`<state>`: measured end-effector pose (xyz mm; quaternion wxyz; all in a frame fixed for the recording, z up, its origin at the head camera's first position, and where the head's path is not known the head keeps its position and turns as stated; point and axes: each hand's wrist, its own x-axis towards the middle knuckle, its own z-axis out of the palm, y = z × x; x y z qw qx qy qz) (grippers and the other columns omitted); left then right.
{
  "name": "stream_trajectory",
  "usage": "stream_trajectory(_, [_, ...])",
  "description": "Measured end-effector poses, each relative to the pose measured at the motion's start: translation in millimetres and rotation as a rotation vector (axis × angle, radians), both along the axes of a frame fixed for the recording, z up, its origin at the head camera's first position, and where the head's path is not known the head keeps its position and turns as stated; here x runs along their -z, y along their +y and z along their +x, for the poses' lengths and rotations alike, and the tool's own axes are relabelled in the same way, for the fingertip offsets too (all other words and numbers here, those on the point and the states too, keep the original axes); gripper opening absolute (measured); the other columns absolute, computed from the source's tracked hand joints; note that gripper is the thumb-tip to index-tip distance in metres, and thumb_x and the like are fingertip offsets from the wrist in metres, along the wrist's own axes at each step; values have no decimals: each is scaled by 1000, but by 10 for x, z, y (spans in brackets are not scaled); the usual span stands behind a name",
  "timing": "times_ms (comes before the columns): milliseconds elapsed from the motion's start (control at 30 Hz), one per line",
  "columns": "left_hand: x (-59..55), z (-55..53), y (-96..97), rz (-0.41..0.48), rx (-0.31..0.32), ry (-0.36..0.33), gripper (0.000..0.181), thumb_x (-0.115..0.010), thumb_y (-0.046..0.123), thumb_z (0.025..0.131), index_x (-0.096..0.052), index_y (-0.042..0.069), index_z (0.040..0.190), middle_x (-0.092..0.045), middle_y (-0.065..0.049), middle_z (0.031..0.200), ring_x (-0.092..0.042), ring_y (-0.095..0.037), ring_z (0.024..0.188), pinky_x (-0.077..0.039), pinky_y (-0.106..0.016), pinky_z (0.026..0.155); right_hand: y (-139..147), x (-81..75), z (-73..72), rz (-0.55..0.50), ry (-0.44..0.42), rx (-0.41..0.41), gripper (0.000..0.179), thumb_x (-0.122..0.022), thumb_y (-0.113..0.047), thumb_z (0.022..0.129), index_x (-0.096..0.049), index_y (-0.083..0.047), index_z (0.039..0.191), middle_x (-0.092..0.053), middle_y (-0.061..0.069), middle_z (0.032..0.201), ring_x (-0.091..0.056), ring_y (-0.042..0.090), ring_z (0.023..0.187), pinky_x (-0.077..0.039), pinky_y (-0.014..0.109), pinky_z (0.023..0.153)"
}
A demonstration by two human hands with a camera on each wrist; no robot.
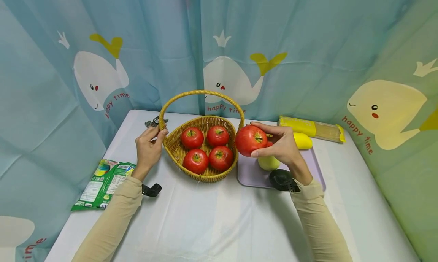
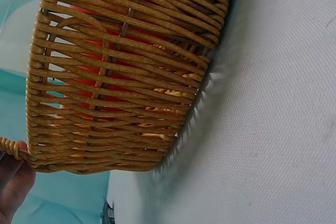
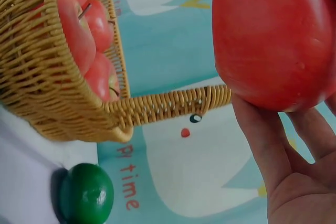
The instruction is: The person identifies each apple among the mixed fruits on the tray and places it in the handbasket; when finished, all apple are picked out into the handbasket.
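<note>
A yellow-brown wicker basket (image 1: 178, 151) with a tall arched handle (image 1: 202, 92) stands on the table, holding several red apples (image 1: 195, 161). At the handle's left base, my left hand (image 1: 149, 146) pinches it between thumb and fingers. The left wrist view shows the woven side of the basket (image 2: 115, 87) close up, with fingertips (image 2: 18, 182) at the handle. My right hand (image 1: 282, 142) grips another red apple (image 1: 251, 140), raised beside the handle's right base. In the right wrist view this apple (image 3: 273, 40) is above the fingers, apart from those in the basket.
Right of the basket, a lilac tray (image 1: 251, 178) carries a yellow-green fruit (image 1: 268, 163) and a yellow fruit (image 1: 302, 141). Noodle pack (image 1: 311, 129) lies behind it. A green snack bag (image 1: 102, 184) is at left. A glossy green fruit (image 3: 86, 193) shows near the basket. Curtains surround the table.
</note>
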<state>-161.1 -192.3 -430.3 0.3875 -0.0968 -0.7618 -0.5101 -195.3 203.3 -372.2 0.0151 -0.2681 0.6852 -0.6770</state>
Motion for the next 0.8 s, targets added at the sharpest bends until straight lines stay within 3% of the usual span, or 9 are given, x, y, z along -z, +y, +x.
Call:
stream_trajectory(233, [-8, 8, 5, -5, -3, -2, 17, -70, -11, 95, -75, -17, 111, -73, -28, 90, -70, -2, 88, -55, -3, 75, -124, -30, 37, 10, 17, -44, 80, -96, 15, 61, -69, 4, 135, -77, -5, 128, -75, 18, 109, -66, 33, 91])
stream_trajectory(367, [-2, 15, 1, 5, -2, -13, 18, -70, -12, 95, -74, -18, 112, -73, -30, 91, -68, 2, 89, -55, -3, 75, -209, -54, 59, 29, 27, -73, 79, -98, 11, 61, -70, 3, 134, -78, -4, 126, -76, 19, 106, -66, 33, 91])
stream_trajectory(500, [159, -83, -82, 3, 2, -16, 19, -72, -6, 97, -77, -12, 115, -75, -25, 93, -66, 8, 90, -56, -4, 75, -294, -73, 77, 52, 28, -104, 79, -98, 11, 61, -70, 2, 134, -78, -3, 125, -77, 20, 103, -67, 36, 89])
stream_trajectory(600, [275, -159, -145, -5, 0, -15, 20, -74, -1, 97, -79, -6, 116, -76, -20, 94, -72, -4, 89, -56, -4, 74, -357, -82, 79, 68, 51, -123, 80, -99, 10, 61, -69, 4, 135, -78, -1, 127, -76, 20, 105, -67, 36, 90])
stream_trajectory(733, [261, -157, -130, -20, -25, -22, 18, -74, -5, 96, -78, -9, 113, -75, -21, 91, -76, -33, 85, -55, -3, 73, -449, -86, 90, 94, 74, -121, 81, -100, 8, 59, -71, 3, 134, -77, 0, 129, -77, 20, 106, -66, 35, 91])
stream_trajectory(800, [231, -142, -106, -26, -35, -19, 17, -73, -7, 95, -78, -12, 111, -74, -23, 90, -75, -40, 85, -54, -2, 73, -497, -81, 98, 106, 69, -116, 82, -101, 7, 58, -72, 1, 134, -77, 1, 130, -77, 20, 109, -65, 35, 93])
